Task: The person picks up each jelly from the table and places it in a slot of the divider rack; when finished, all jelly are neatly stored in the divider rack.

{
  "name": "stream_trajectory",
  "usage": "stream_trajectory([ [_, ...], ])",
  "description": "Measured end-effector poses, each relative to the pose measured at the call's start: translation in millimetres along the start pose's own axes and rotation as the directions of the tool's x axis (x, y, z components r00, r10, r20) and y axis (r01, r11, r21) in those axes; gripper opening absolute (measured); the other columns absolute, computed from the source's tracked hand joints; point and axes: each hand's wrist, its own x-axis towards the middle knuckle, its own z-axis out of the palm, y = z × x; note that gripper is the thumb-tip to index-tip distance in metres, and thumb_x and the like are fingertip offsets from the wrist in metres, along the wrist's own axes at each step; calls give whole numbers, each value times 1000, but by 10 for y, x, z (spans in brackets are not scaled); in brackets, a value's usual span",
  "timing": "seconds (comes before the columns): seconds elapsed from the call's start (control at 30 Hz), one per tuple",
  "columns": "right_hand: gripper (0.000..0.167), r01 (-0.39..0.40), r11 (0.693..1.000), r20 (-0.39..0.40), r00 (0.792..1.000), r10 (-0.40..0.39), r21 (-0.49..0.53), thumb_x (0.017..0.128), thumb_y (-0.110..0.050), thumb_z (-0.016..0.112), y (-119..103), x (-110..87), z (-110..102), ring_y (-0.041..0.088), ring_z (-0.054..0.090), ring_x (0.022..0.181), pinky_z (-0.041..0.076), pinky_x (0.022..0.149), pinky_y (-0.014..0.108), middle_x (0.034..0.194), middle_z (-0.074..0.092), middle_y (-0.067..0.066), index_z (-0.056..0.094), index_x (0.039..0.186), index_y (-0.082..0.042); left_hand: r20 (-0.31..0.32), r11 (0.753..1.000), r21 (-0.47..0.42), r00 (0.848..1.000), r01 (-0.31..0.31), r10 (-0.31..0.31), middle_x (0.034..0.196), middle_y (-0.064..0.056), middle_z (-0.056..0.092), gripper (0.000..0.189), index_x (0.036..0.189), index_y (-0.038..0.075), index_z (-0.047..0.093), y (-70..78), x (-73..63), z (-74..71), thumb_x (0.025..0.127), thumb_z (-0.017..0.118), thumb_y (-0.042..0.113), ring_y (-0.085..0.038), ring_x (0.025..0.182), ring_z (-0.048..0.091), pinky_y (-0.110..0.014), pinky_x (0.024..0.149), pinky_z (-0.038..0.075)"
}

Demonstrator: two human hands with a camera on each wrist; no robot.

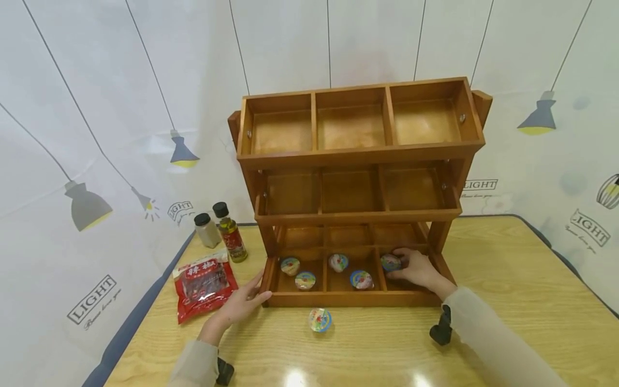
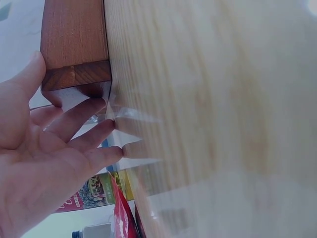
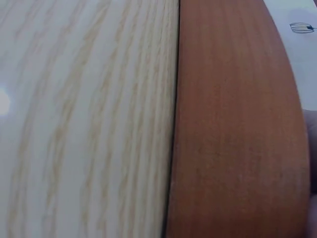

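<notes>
A brown wooden three-tier rack (image 1: 358,299) stands on the table. In its bottom right compartment my right hand (image 1: 417,269) pinches a small jelly cup (image 1: 389,262) with a printed lid, thumb and fingers on either side. The right wrist view mostly shows the rack's front board (image 3: 237,119), which hides nearly all of that hand. My left hand (image 1: 242,303) rests against the rack's lower left front corner (image 2: 77,74), fingers spread along its side and thumb by the front. Two jelly cups (image 1: 305,280) lie in the bottom left compartment and two more cups (image 1: 361,279) in the middle one.
One jelly cup (image 1: 320,320) lies on the table before the rack. Left of the rack are a red bag of dried chilies (image 1: 205,285), an oil bottle (image 1: 232,236) with a black cap and a black-lidded jar (image 1: 207,231). A printed curtain (image 1: 208,64) hangs behind.
</notes>
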Motion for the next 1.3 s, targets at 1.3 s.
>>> stream_trajectory([
  [1.3,64,347,927,237,897,-373,143,68,-28,75,-1062,-529,1135,25,59,100,47,87,36,112,60,13,51,119,3,9,1000,-14,1000,4,-4,133,-21,44,70,143,21,18,-19,15,3,86,52,42,-33,121,45,-48,99,35],
])
